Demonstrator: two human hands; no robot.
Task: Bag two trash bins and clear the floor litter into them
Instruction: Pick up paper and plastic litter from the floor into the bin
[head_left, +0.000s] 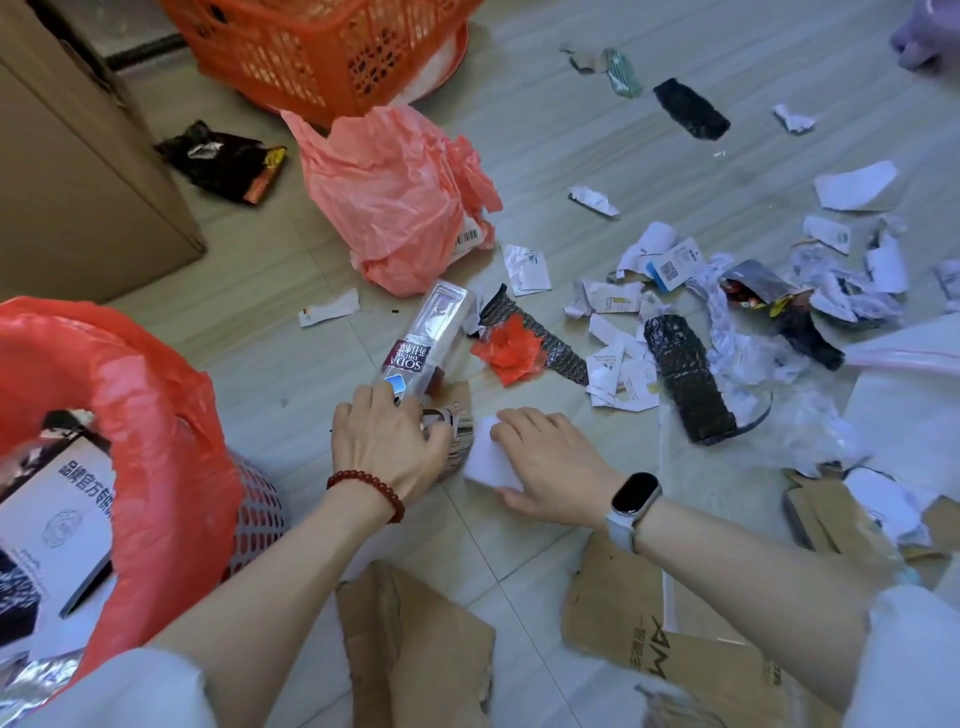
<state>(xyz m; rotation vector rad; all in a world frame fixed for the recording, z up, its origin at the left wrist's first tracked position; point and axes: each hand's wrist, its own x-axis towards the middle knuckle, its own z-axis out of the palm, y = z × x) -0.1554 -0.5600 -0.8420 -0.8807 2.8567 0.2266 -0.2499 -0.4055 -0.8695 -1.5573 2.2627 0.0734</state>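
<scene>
While one bagged bin (156, 415) is partly filled, most litter is left on the floor (597, 130).
A soda bottle (431, 338) is gripped by the left hand (387, 447); white paper (488, 462) is pressed under the flat right hand (550, 467); a second red bag (384, 197) lies unfitted.

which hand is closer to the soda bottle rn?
Left. The left hand touches the base of the soda bottle; the right hand is off to its right, on a white paper scrap.
</scene>
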